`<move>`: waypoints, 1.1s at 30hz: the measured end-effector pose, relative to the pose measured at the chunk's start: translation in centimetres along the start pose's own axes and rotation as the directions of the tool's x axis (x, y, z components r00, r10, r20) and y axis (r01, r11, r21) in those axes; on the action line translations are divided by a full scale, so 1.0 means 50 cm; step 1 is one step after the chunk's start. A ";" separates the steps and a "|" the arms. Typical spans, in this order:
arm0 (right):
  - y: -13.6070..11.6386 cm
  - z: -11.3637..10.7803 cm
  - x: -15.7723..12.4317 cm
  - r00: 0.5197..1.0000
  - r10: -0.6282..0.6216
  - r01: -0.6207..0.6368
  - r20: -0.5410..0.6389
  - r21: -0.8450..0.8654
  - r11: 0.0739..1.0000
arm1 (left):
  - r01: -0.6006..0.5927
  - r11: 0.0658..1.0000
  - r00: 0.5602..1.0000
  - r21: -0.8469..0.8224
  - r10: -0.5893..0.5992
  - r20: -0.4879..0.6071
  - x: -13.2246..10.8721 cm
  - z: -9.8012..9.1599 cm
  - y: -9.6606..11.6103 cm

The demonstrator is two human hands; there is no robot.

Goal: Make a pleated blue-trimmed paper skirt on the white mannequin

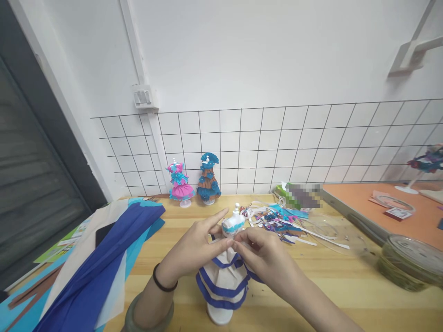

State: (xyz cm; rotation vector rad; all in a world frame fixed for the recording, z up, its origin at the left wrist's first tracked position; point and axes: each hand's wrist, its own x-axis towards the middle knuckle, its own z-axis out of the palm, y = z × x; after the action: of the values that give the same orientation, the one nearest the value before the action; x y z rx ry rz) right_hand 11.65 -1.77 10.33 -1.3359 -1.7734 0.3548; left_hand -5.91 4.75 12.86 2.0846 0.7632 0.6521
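Observation:
In front of me a small white dress form stands on a round base, wearing a white paper dress with dark blue bands and a light blue strip across the bust. My left hand is around its left side. The thumb presses at the waist, the index finger stretches past the shoulder, and the other fingers are partly hidden behind the form. At the right side of the waist, my right hand pinches the dress with thumb and index finger. Any small piece between the fingertips is hidden.
Dark blue crepe paper lies with white and light blue sheets at left. Paper scraps are heaped at right behind my hand. Two dressed forms, pink and teal-brown, stand by the wall. A round clear container sits at right.

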 end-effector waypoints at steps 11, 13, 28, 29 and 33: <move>-0.021 -0.013 -0.008 0.988 0.119 -0.117 0.102 -0.020 0.993 | -0.057 0.979 0.995 0.194 0.040 0.089 -0.009 -0.016 0.020; -0.022 -0.013 -0.009 0.982 0.148 -0.144 0.118 -0.042 0.989 | -0.048 0.984 0.996 0.174 0.033 0.089 -0.010 -0.021 0.016; -0.024 0.009 -0.013 0.995 -0.057 0.066 0.086 -0.109 0.992 | -0.026 0.996 0.994 -0.090 0.035 0.105 -0.009 -0.027 -0.005; -0.023 0.011 -0.014 0.995 -0.065 0.074 0.081 -0.119 0.990 | -0.029 0.995 0.993 -0.100 0.040 0.108 -0.008 -0.027 -0.006; -0.021 0.015 -0.016 0.994 -0.089 0.098 0.067 -0.134 0.986 | -0.044 0.993 0.993 -0.106 0.055 0.106 -0.008 -0.029 -0.011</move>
State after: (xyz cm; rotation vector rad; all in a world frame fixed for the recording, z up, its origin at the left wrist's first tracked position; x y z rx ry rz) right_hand 10.46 -2.68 10.22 -1.3436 -1.9339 0.2272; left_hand -7.32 5.47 13.11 2.0316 0.6054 0.5871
